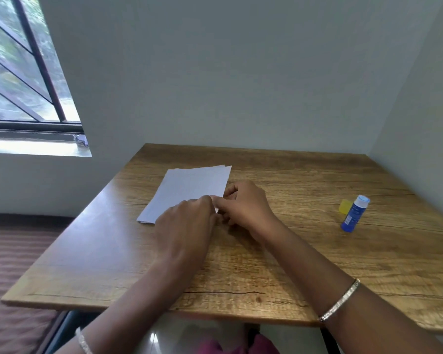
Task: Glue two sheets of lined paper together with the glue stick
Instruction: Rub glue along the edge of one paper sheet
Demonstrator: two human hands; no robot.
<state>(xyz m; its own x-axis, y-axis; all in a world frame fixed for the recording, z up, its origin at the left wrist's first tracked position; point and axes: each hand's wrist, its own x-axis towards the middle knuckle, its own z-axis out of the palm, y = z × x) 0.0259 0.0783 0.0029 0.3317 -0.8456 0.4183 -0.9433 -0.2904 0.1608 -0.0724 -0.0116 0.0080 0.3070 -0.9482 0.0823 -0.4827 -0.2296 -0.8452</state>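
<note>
— Where's the paper?

— On the table (384,251), at about twelve o'clock from the chair. It's a small stack of lined paper (189,185), lying flat, with the edges a little fanned at the far end. Both hands are at its five o'clock corner. The left hand (187,221) has a narrow grip, fingertips curled down onto that corner. The right hand (246,208) meets it from the three o'clock side, thumb and fingers pinched on the same spot. It looks to me like peeling one sheet off the rest, though the knuckles hide the exact pinch.

— What could go wrong?

— Thin sheets cling. I'd guess two could lift as one, or the corner could crease or tear if the pinch drags. Nothing weighs the stack down either, so a sideways tug might skew the lot.

— And the glue?

— The glue stick (354,214) stands upright at two o'clock, well apart from the paper, with no hand near it. Its yellow cap (345,206) is off and lies just beside it at its ten o'clock. Left open, I'd worry it dries out. A tall tube like that would also tip easily if a forearm swept across.

— Anything else that holds something?

— Only that tube. A pale top shows at its open mouth, but I can't tell how much glue is inside. I can't see any glue on the paper.
</note>
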